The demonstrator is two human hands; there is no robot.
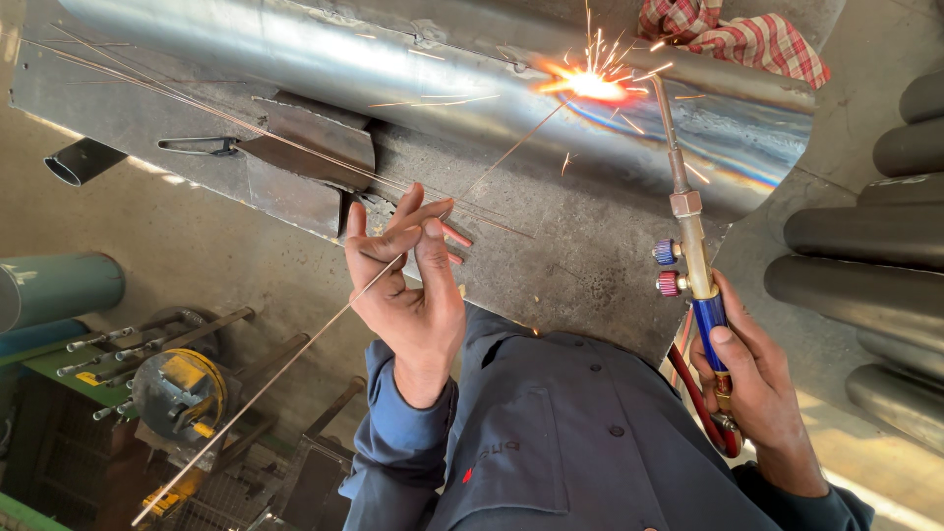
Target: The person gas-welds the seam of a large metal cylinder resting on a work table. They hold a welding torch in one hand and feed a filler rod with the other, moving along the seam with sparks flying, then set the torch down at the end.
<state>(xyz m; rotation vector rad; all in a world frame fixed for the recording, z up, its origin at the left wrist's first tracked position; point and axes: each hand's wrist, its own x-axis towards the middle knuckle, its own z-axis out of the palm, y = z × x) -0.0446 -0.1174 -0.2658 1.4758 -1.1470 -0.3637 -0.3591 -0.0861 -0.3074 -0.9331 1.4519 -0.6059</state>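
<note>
The fingers (413, 231) of the left hand (408, 295) pinch a thin, straight steel filler rod (295, 359). Its long axis runs from about 7 o'clock, low over the workshop floor, up toward 1 o'clock, its far tip pointing at the glowing spot. The right hand (752, 379) is clenched round the blue grip of a brass gas torch (693, 261), thumb laid along the handle. A blue knob and a red knob sit on the torch's left side, and a red hose loops below the palm. The torch's slim neck points to 11 o'clock, ending in a bright orange flame (590, 86) that throws sparks on the seam of a large shiny sheet-metal cylinder (393, 69). The cylinder lies with its long axis from 10 o'clock to 3 o'clock on a grey steel bench (560, 265). A red checked cloth (733, 34) rests at 1 o'clock. Dark steel pipes (865, 236) are stacked at 3 o'clock.
</note>
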